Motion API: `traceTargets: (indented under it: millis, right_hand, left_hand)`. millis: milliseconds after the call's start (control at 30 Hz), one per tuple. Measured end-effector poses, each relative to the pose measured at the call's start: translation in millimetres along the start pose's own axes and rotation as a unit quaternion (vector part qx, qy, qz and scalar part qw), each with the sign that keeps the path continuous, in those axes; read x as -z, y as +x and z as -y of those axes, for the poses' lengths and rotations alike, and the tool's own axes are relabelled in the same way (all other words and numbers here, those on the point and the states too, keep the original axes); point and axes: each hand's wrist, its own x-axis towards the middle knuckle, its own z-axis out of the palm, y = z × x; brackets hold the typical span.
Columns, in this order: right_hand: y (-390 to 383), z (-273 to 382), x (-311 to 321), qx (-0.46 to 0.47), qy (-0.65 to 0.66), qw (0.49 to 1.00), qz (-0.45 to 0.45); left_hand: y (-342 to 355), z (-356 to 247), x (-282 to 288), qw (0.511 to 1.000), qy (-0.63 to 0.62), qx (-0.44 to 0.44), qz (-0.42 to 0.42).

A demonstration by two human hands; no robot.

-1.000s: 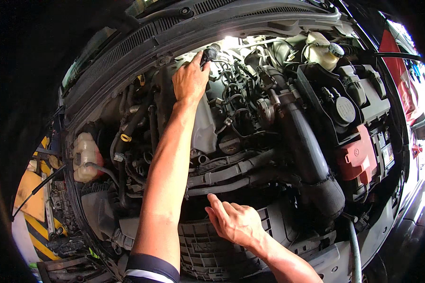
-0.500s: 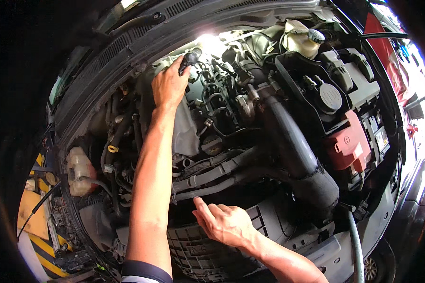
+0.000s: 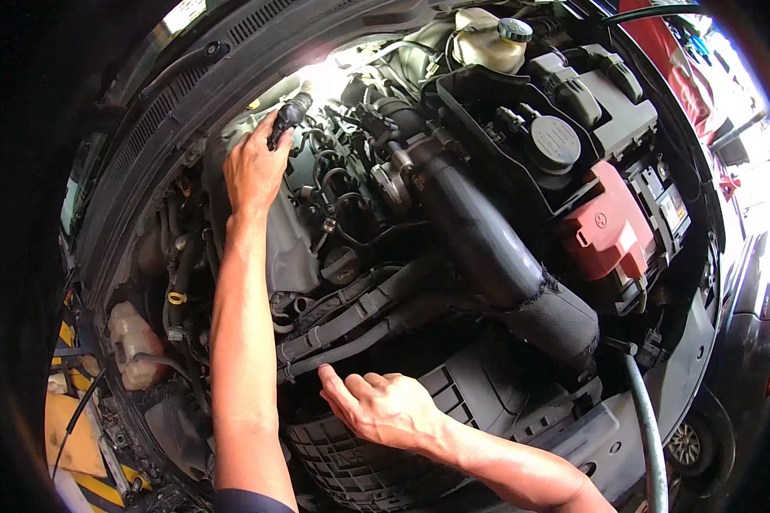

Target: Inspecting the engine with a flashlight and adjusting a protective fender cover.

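My left hand [image 3: 255, 167] grips a black torch [image 3: 290, 114] at the back of the engine, above the grey engine cover [image 3: 289, 252], where bright light falls on the parts behind. My left forearm reaches up across the engine bay. Lower down, my right hand [image 3: 376, 405] is loosely closed, knuckles up, index finger bent less than the others. That fingertip is at the lower grey hose [image 3: 364, 340]; whether it touches, I cannot tell. The underside of this hand, over the dark ribbed plastic panel [image 3: 342, 462], is hidden.
A large black intake pipe [image 3: 479, 227] runs down right of centre. Beyond it are the red battery cover [image 3: 609, 221] and reservoir [image 3: 489, 47]. A translucent tank [image 3: 128, 342] is at left, a grey upright rod [image 3: 647, 427] at lower right, another car [image 3: 757, 299] beyond.
The engine bay has shifted leftward in the view and tilted slightly as the camera moved. Both hands keep about their places on the engine, the left still gripping the torch.
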Motion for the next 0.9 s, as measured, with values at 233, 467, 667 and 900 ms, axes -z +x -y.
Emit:
traceTargets:
  millis: [233, 467, 667, 900]
  right_hand:
    - [0, -1, 1, 0.002, 0.004, 1.0, 0.015]
    - [1, -1, 1, 0.002, -0.007, 1.0, 0.025]
    - [3, 2, 0, 0.007, -0.02, 1.0, 0.016]
    - [5, 5, -4, 0.004, -0.006, 1.0, 0.027]
  left_hand:
    - [-1, -6, 4, 0.998, 0.02, 0.044, 0.041]
    - [-11, -27, 23, 0.999, 0.003, -0.025, -0.027]
    - [-41, -44, 55, 0.999, -0.036, -0.023, 0.0]
    - [-61, -40, 54, 0.992, -0.115, -0.048, -0.025]
